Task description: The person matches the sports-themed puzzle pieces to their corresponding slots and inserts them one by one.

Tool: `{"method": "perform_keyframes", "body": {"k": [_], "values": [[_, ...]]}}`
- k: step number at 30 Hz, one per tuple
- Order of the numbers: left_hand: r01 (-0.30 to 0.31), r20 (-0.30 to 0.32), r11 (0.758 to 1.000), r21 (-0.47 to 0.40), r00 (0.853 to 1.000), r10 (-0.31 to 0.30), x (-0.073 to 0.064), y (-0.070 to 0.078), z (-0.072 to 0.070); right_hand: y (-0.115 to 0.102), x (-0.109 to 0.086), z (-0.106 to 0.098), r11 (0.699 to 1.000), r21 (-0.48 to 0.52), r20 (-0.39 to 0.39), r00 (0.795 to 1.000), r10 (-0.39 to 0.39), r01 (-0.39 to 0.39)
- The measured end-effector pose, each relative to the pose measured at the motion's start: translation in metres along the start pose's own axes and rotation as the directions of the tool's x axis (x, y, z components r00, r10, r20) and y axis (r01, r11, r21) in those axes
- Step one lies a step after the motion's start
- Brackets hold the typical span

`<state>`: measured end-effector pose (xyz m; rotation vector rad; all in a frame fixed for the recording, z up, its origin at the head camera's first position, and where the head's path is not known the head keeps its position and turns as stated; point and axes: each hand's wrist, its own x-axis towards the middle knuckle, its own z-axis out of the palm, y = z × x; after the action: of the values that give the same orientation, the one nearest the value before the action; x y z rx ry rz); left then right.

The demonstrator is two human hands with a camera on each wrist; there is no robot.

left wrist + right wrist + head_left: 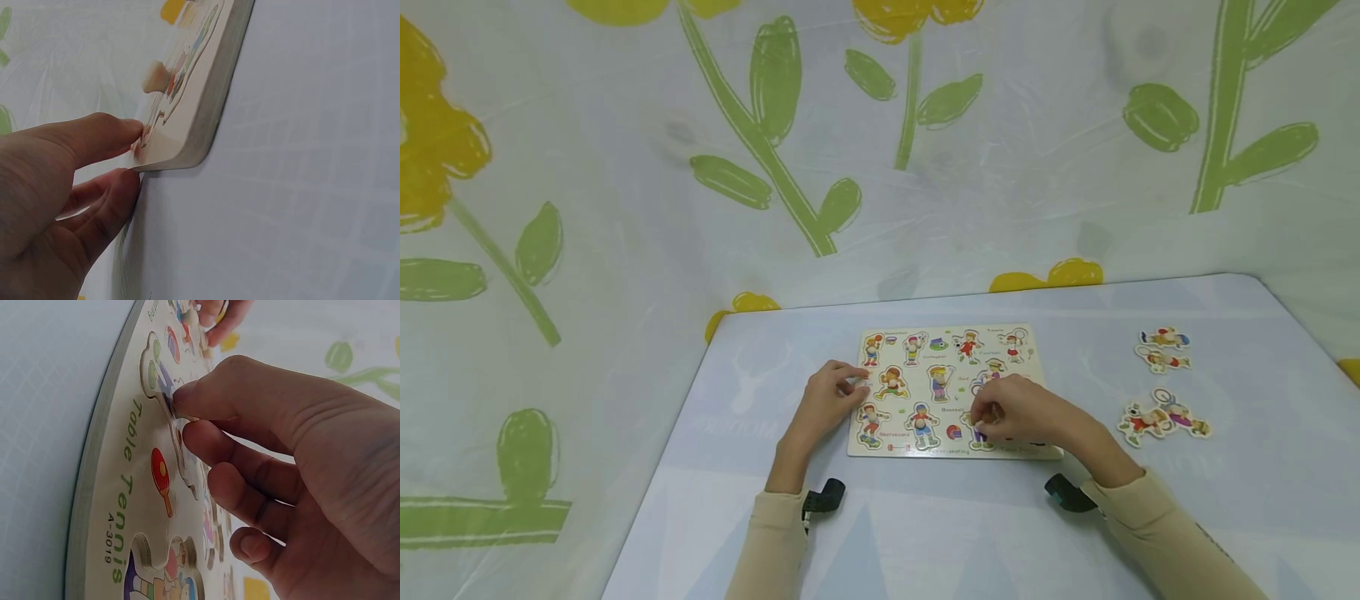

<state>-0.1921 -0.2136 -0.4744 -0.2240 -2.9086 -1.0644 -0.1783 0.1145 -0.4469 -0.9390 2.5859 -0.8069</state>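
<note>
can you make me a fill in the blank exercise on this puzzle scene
1. The left hand is at the puzzle board's ____ edge.
2. In the head view, the loose pieces lie to the ____ of the board.
3. Beside the printed paddle, the lettering reads "Table ____".
4. The flowers on the backdrop are ____.

Missing words: left; right; Tennis; yellow

A white-and-pale-blue covered table (940,500) stands before a whitish, slightly wrinkled backdrop (1015,208) printed with large yellow flowers (441,146) and green leafy stems (913,100).
</note>
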Motion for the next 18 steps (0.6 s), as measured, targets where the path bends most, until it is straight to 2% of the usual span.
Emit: {"method": "perform_keyframes", "body": {"k": [18], "values": [[-0.009, -0.004, 1.0, -0.001, 1.0, 0.009, 0.0009, -0.0022, 0.0008, 0.0009, 0.0, 0.0009, 1.0, -0.002, -0.002, 1.0, 0.014, -0.014]]}}
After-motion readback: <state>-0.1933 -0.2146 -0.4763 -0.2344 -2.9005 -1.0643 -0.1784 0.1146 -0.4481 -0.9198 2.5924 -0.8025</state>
